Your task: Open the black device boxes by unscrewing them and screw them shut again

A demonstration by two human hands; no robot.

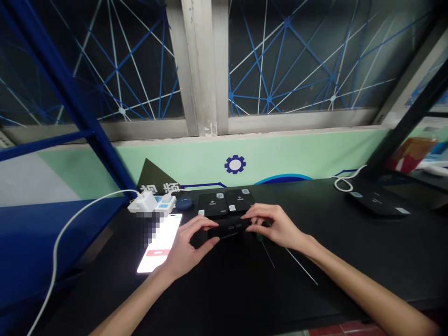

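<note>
Both my hands grip a small black box-shaped device (231, 227), whose narrow side with a few port slots faces me. My left hand (187, 240) pinches its left end between thumb and fingers. At the right end, my right hand (273, 225) holds it the same way. Two flat black boxes (212, 204) with pale stickers lie side by side just behind it. Near my right hand lies a screwdriver (268, 253) with a green handle, and another thin metal shaft (303, 267) extends from under that hand. A lit phone (159, 247) lies beside my left hand.
A white power strip (132, 206) with a plugged-in charger (146, 201) and a dark blue case (184, 204) stand at the back left. A white cable (58, 238) hangs at left. Another flat black device (376, 203) and a white cable loop (343, 184) lie at right.
</note>
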